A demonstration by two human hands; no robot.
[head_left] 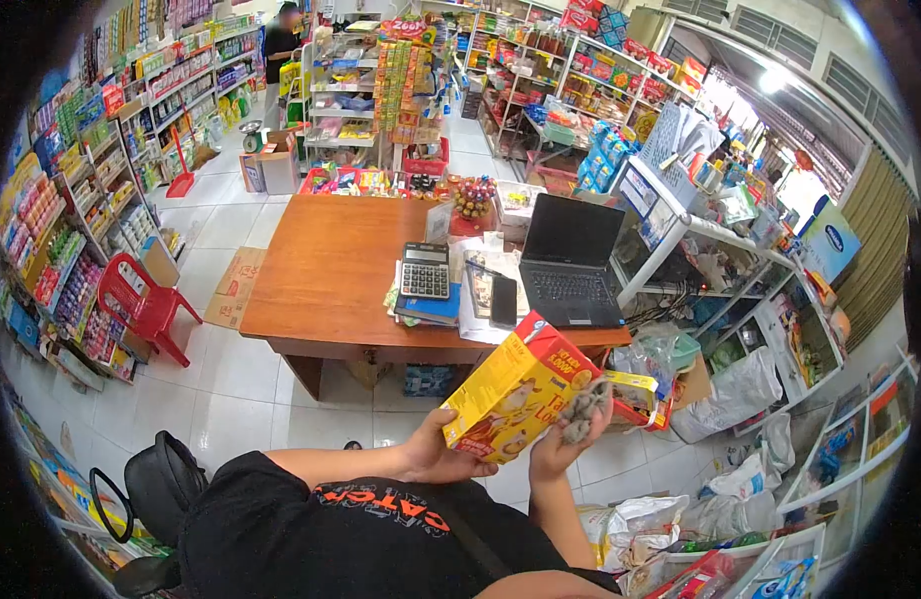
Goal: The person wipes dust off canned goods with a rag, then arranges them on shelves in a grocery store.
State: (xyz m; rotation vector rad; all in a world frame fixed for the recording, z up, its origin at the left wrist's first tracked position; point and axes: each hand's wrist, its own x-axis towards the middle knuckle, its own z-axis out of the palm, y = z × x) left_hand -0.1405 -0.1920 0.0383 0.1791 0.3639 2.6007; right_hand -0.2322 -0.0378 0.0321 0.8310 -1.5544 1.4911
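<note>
A yellow and red carton box (520,389), printed with cartoon figures and large lettering, is held up tilted in front of my chest, near the front edge of the wooden desk (331,250). My left hand (436,449) grips its lower left end, with the fingers partly behind it. At the box's right end, my right hand (565,444) is closed around a crumpled grey fluffy cloth (585,411), which lies against the box. A black phone (503,300), a calculator (426,271) on a blue book (429,307) and an open laptop (572,262) are on the desk beyond.
Left of the desk stands a red plastic chair (146,304) beside stocked shelves (56,250). A glass display case (670,225) is to the right, with bags (730,394) below. A flattened cardboard piece (235,287) lies on the floor. Another person (279,50) stands far back.
</note>
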